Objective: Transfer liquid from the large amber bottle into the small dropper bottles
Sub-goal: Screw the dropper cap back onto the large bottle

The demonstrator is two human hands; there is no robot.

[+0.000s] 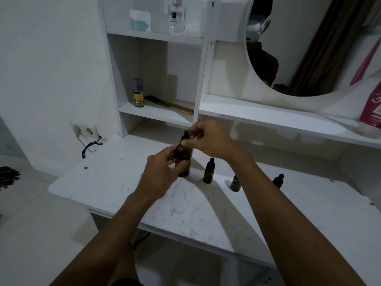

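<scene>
The large amber bottle (185, 159) stands upright on the white vanity table (115, 178), toward its back. My left hand (162, 172) wraps around the bottle's body. My right hand (208, 139) pinches its black dropper cap (186, 135) from above. Three small amber dropper bottles stand to the right: one (208, 171) close beside the large bottle, one (235, 183) partly hidden behind my right forearm, and one (278, 180) beyond that arm with only its black top showing.
White shelves behind hold a yellow spray can (138, 96), a comb (171, 105), a clear perfume bottle (176, 17) and a white jar (140, 20). A round mirror (309, 48) hangs at the right, with a pink bottle (372, 106) beside it. A wall socket with a cable (86, 133) is at left.
</scene>
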